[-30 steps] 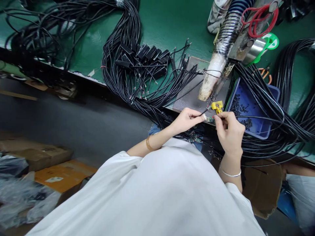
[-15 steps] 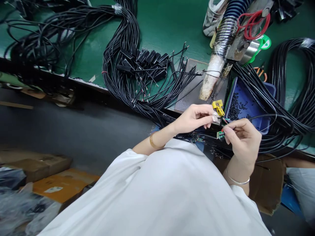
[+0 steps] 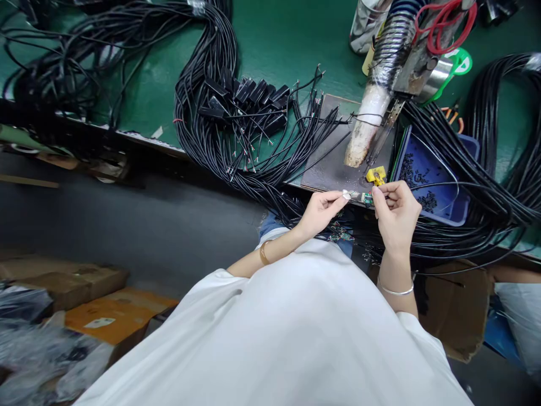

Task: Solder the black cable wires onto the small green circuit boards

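Note:
My right hand [image 3: 396,217] pinches a small green circuit board [image 3: 367,198] at its right end. A black cable [image 3: 435,185] runs from these fingers to the right across the blue tray. My left hand [image 3: 323,211] is closed, thumb against fingers, at the left end of a short greyish strip [image 3: 356,196] that meets the board; the tips hide what exactly they grip. Just above the board sits a yellow clip-like holder [image 3: 376,175], under metal rods beside a tape-wrapped, whitish-ended hose [image 3: 361,141].
A blue tray [image 3: 459,210] with small black pieces stands at right, beside thick black cable bundles [image 3: 494,208]. Left on the green table [image 3: 274,39] lie more cables and black housings [image 3: 257,93] with bared wire ends. A dark plate [image 3: 327,163] lies under the hose.
My right hand has moved left and up, bringing the circuit board level with my left fingertips. My left hand has shifted left. The coloured wires at its fingertips no longer show.

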Demonstrator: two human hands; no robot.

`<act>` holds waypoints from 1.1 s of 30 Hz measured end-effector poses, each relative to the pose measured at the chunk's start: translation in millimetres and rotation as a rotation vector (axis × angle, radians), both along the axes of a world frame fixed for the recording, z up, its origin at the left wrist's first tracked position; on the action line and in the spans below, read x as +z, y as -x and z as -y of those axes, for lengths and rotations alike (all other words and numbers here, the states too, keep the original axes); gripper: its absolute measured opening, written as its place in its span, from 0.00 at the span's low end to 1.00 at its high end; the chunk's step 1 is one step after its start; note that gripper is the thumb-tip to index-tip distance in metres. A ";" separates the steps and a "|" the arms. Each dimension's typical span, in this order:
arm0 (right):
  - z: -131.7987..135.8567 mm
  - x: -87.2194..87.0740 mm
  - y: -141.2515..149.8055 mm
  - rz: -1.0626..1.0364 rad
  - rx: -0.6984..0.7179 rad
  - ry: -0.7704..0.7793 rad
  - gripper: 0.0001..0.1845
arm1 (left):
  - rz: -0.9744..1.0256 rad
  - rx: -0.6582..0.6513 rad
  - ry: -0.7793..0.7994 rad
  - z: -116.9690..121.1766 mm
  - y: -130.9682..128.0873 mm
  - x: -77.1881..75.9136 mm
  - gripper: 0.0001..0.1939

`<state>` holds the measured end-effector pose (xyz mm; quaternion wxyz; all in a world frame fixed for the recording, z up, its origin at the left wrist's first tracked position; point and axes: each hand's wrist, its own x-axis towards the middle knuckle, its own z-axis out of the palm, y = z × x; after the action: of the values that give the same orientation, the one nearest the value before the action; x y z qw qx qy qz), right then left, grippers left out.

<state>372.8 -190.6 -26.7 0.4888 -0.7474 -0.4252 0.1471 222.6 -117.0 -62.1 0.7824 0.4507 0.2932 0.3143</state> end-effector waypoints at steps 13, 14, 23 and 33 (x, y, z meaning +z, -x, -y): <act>-4.6 4.9 -0.2 0.041 -0.005 0.007 0.12 | 0.068 0.013 -0.044 -7.9 -9.0 -0.6 0.11; -5.0 4.8 -0.2 0.029 0.001 0.008 0.12 | 0.060 0.022 -0.051 -7.6 -9.9 -0.4 0.11; -5.0 1.8 -0.2 -0.018 0.009 0.016 0.11 | 0.041 0.091 -0.138 -6.6 -18.5 -3.0 0.10; -6.1 -0.5 2.2 -0.059 0.011 -0.006 0.11 | -0.078 0.117 -0.180 -1.4 -20.2 4.4 0.06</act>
<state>370.5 -184.4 -27.2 0.5024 -0.7391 -0.4151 0.1705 242.8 -115.6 -57.8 0.7070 0.5132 0.3196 0.3668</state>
